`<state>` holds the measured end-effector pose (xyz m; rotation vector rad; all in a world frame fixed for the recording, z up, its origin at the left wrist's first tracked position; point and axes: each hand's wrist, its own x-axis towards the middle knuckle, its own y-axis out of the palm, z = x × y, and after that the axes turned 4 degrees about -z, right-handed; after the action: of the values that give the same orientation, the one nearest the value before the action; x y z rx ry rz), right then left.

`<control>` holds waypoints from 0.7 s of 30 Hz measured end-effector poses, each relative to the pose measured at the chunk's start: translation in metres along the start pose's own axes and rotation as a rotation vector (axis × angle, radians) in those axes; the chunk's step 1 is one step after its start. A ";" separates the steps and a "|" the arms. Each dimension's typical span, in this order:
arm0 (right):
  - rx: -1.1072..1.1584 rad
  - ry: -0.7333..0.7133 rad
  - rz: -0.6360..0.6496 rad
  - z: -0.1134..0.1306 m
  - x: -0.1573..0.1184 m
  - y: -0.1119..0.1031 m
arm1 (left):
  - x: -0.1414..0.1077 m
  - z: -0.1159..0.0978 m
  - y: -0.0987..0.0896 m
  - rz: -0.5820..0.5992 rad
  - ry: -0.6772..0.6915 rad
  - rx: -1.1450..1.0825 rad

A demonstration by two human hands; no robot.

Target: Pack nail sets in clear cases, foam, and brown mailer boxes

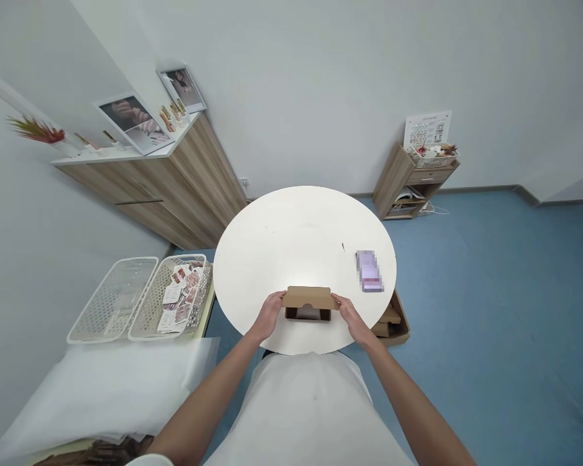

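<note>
A small brown cardboard box (309, 297) rests near the front edge of the white oval table (296, 226). Its lid is partly raised, and a dark gap with something pale inside shows below the flap. At the lid's left end, the fingers of my left hand (269, 314) pinch the cardboard. My right hand (352, 318) grips the right end of the same lid. The fingertips of both hands are partly hidden behind the cardboard.
A blurred purple item (370, 271) lies on the table's right side. White plastic baskets (140, 291) stand at left, one holding packets (179, 294). A cardboard carton (399, 327) with brown boxes sits below the table at right. A wooden cabinet (194, 181) stands back left.
</note>
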<state>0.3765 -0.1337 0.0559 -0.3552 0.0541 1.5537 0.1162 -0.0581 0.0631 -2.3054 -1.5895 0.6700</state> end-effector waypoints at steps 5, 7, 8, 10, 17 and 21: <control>-0.187 0.021 -0.001 -0.002 -0.013 0.006 | -0.011 -0.002 0.003 0.040 0.062 0.301; -0.288 0.079 0.019 -0.008 -0.015 0.011 | -0.016 -0.001 0.009 0.090 0.058 0.409; -0.339 0.109 0.036 -0.012 -0.015 0.013 | -0.018 0.000 0.014 0.112 0.052 0.448; -0.427 0.160 0.072 -0.021 -0.013 0.018 | -0.020 0.004 0.024 0.133 0.036 0.497; -0.598 0.152 0.061 -0.029 -0.005 0.027 | -0.015 0.013 0.038 0.072 -0.038 0.483; -0.673 0.092 0.025 -0.030 -0.011 0.027 | -0.019 0.020 0.031 0.036 -0.086 0.400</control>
<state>0.3554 -0.1531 0.0250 -0.9567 -0.4029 1.5480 0.1257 -0.0879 0.0353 -2.0367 -1.3050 1.0055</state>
